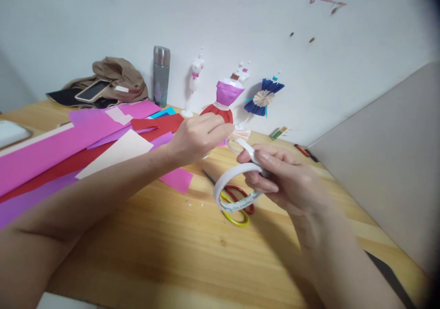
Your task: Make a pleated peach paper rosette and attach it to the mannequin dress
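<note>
My right hand (282, 171) grips a roll of white tape (223, 185), and a short strip is lifted off it between thumb and forefinger. My left hand (202, 135) is closed, its fingertips close to the free end of that strip; what they pinch is hidden. Just behind my left hand stands a small dress form (228, 93) in a purple paper top and red paper skirt, its lower part covered by the hand. Beneath the tape roll lie scissors (244, 222) with yellow and red handles. A pleated cream paper piece (240, 134) is behind the strip.
Paper sheets in pink (44, 157), red, purple and cream spread over the left side. Along the wall are a grey bottle (161, 77), a white dress form (195, 75) and a blue pleated paper dress (266, 98). A phone (92, 90) rests on brown cloth (122, 77).
</note>
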